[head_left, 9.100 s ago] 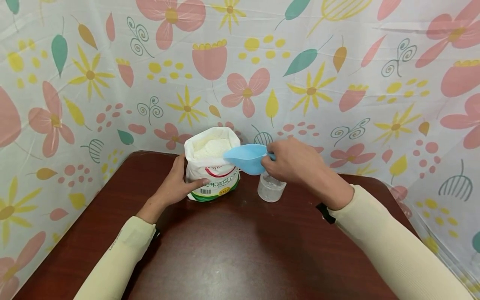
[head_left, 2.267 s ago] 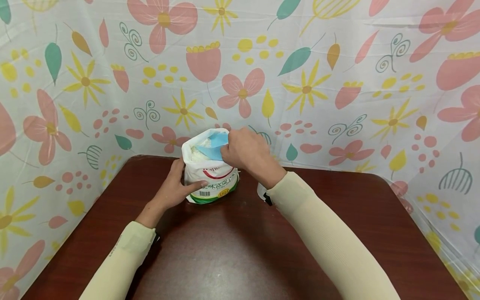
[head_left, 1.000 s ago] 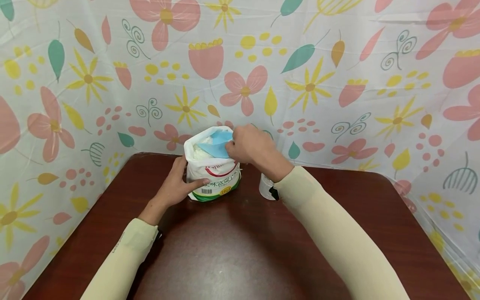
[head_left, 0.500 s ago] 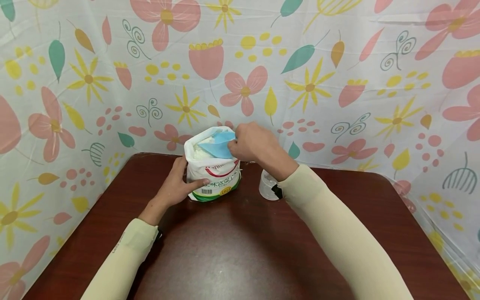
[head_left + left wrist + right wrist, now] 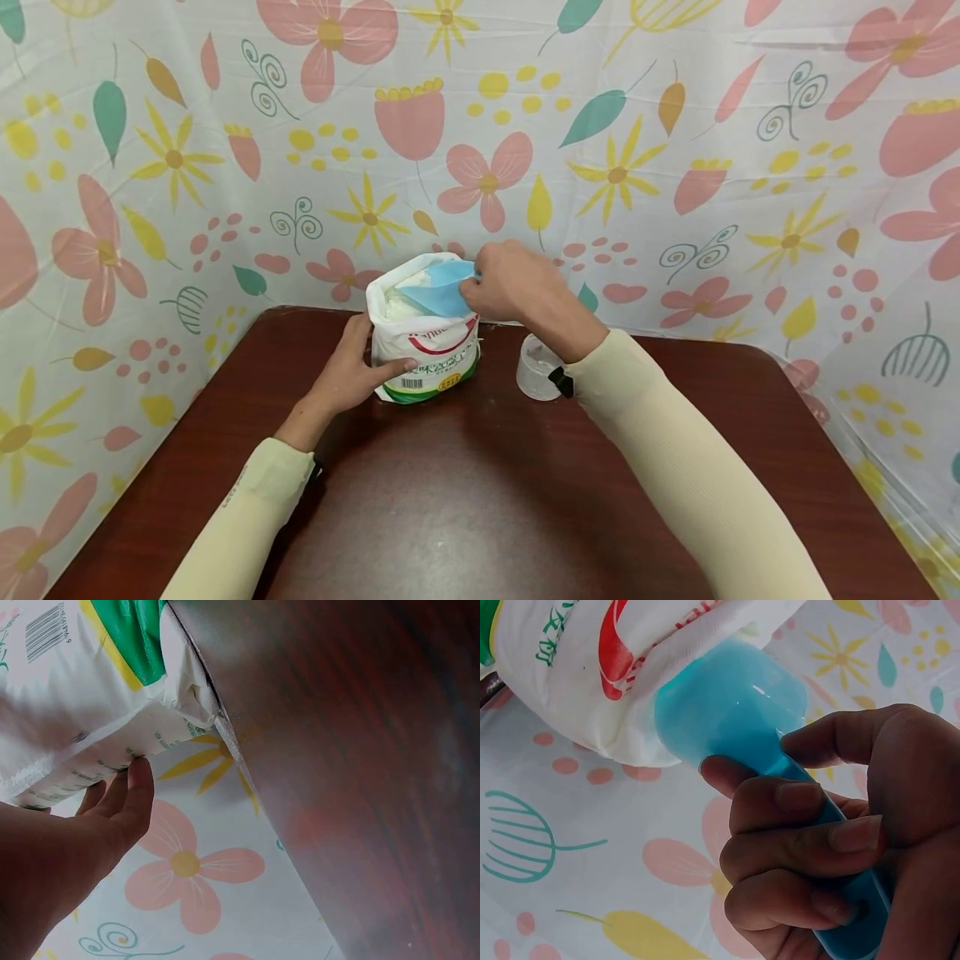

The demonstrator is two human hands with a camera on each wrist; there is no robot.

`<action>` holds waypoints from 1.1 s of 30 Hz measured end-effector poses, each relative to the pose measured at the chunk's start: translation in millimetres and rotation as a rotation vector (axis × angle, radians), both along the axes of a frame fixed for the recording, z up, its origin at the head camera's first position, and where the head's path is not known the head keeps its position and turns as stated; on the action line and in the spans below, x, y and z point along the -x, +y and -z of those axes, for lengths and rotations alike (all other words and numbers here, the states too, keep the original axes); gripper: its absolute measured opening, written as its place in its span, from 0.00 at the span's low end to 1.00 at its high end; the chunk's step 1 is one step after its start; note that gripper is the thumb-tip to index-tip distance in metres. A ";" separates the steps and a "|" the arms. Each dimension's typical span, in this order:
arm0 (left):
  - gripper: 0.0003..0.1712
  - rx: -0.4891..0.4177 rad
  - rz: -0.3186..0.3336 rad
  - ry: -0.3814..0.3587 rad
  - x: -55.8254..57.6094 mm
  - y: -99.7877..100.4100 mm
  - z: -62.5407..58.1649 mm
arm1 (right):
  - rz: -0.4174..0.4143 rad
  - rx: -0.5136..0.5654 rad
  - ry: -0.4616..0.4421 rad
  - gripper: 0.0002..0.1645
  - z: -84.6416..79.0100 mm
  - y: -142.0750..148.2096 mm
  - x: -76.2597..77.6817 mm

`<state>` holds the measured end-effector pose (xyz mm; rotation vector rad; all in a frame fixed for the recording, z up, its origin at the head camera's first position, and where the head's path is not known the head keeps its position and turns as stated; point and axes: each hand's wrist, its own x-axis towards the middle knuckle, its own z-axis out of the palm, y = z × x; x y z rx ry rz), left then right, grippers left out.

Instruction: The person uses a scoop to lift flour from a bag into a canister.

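Blue scoop (image 5: 438, 290): at the open mouth of the white bag (image 5: 422, 343), blade tip pointing left over the pale powder (image 5: 399, 308) inside. Whether the tip touches the powder, I cannot tell.

Right hand (image 5: 517, 283): holding the scoop. In the right wrist view my fingers (image 5: 780, 851) are curled tightly around its handle, and the cup lies against the bag's folded rim.

Left hand (image 5: 347, 371): gripping the bag, my thumb across the lower front beside the barcode (image 5: 412, 383). Seen from the left wrist, the fingers on that side are bent, tips against the printed side panel.

Bag: upright on the dark reddish-brown counter (image 5: 420, 500), near its far edge; red arc and green lettering in front, green band at the base.

Clear container (image 5: 534, 379): on the counter, to the right of the bag and apart from it, partly hidden by my right wrist and its black strap (image 5: 561, 382).

Both arms wear cream sleeves (image 5: 690, 458). Behind the counter: a white sheet (image 5: 487, 108) printed with pink, yellow and green flowers and leaves.
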<state>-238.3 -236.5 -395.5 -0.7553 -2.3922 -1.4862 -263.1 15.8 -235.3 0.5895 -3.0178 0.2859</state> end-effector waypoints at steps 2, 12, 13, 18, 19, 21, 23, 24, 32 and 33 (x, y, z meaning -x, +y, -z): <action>0.53 0.002 -0.013 -0.013 -0.4 0.1 0.4 | 0.003 0.000 -0.004 0.18 -1.3 1.6 -0.6; 0.54 0.014 -0.053 -0.051 -4.7 1.0 0.1 | 0.018 0.017 -0.004 0.18 -1.4 8.4 -4.7; 0.54 0.013 -0.052 -0.055 -5.0 1.0 0.0 | 0.019 0.022 -0.006 0.18 -1.5 9.2 -5.1; 0.54 0.021 -0.081 -0.099 -6.2 1.9 -0.9 | 0.018 0.039 -0.007 0.20 -4.5 13.1 -7.5; 0.54 0.021 -0.080 -0.101 -6.2 2.0 -1.1 | 0.016 0.042 -0.007 0.20 -5.1 14.0 -7.9; 0.53 0.027 -0.087 -0.106 -6.3 2.2 -1.4 | 0.010 0.046 -0.005 0.21 -6.2 15.5 -8.3; 0.52 0.030 -0.085 -0.100 -6.1 2.3 -1.9 | 0.004 0.052 -0.002 0.21 -6.9 17.1 -8.5; 0.52 0.031 -0.085 -0.095 -6.0 2.3 -2.0 | 0.000 0.055 -0.001 0.21 -7.2 17.8 -8.5; 0.50 0.020 -0.040 -0.042 -3.3 1.5 -1.9 | -0.015 0.097 0.022 0.19 -11.1 23.5 -10.7; 0.50 0.021 -0.042 -0.044 -4.4 1.7 -3.0 | -0.017 0.098 0.027 0.19 -11.9 24.5 -11.0</action>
